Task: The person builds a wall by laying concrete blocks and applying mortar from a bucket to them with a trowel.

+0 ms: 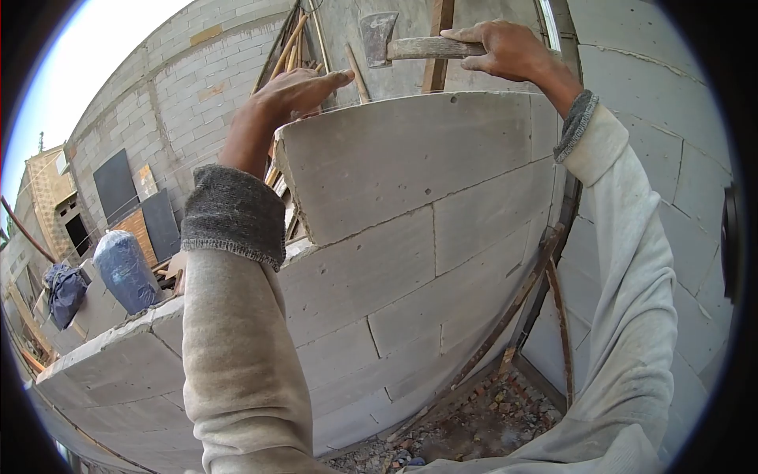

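My right hand [513,51] is closed around the wooden handle of a hatchet [430,49], held level above the wall with its worn metal head pointing left. Beneath it lies a large grey aerated concrete block [410,166], the top course of the block wall [359,272]. At the block's upper left corner is my left hand [304,91], fingers stretched out over the top edge and holding nothing I can see. Part of that hand is hidden behind the edge.
A lower wall ledge at left carries a blue-wrapped bundle [126,272] and a dark blue bag [65,292]. Wooden poles [292,43] lean behind the wall. Slanting timber props [513,304] stand in the right corner, above rubble [466,419] on the ground.
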The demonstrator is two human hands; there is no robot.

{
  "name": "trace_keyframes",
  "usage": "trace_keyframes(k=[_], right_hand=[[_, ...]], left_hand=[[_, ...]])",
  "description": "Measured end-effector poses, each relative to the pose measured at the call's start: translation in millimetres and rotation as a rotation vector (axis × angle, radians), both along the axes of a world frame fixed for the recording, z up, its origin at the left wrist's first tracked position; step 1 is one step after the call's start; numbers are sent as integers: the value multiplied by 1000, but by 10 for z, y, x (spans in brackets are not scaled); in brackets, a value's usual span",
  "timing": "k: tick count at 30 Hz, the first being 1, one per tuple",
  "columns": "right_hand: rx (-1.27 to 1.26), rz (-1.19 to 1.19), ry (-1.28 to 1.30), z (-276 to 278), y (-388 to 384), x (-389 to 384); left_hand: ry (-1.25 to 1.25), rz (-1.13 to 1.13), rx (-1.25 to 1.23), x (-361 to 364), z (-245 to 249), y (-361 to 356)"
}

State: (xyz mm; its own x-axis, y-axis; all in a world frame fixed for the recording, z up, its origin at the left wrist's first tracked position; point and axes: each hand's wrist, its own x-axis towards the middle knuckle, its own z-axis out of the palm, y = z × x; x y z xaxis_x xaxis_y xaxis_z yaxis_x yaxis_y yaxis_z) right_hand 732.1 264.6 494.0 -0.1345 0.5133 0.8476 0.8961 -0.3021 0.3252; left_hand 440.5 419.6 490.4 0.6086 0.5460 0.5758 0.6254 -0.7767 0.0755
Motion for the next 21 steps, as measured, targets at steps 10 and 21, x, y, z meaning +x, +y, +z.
trace_keyframes(k=[10, 21], right_hand=[[187, 113, -23, -250, -224, 146], [-268, 202, 456, -1526, -1238, -912]], left_hand=[[-129, 6, 140, 21, -212, -26], [-1087, -335, 397, -1014, -2710, -768]])
